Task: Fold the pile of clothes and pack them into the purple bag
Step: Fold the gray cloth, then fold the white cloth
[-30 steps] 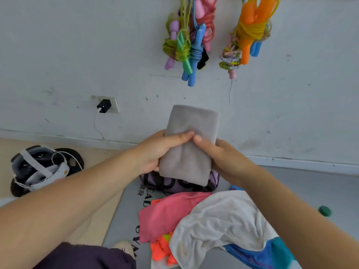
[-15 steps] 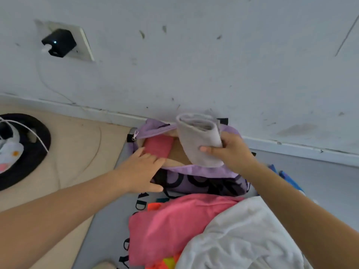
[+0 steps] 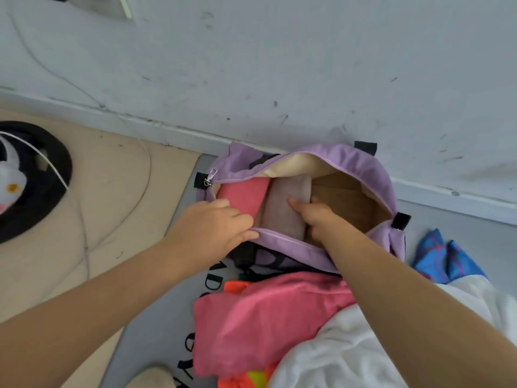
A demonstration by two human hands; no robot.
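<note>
The purple bag [image 3: 372,175] lies open against the wall's base. Inside it a folded pink garment [image 3: 243,196] sits at the left, and a folded grey cloth [image 3: 282,214] stands beside it. My right hand [image 3: 316,219] is inside the bag, gripping the grey cloth with the thumb over its top. My left hand [image 3: 215,228] grips the bag's near rim by the pink garment and pulls it open. The pile of clothes lies in front: a pink piece [image 3: 260,317], a white one [image 3: 349,357], orange bits [image 3: 237,383] and a blue piece [image 3: 439,259].
A grey mat [image 3: 156,329] with black lettering lies under the bag and pile. A black round object [image 3: 42,177] with a white cable sits on the beige floor at the left. The grey wall [image 3: 279,65] stands right behind the bag.
My right hand has lowered the folded grey cloth from above the bag down into it, beside the pink garment. My left hand stays on the near rim. The camera has moved closer.
</note>
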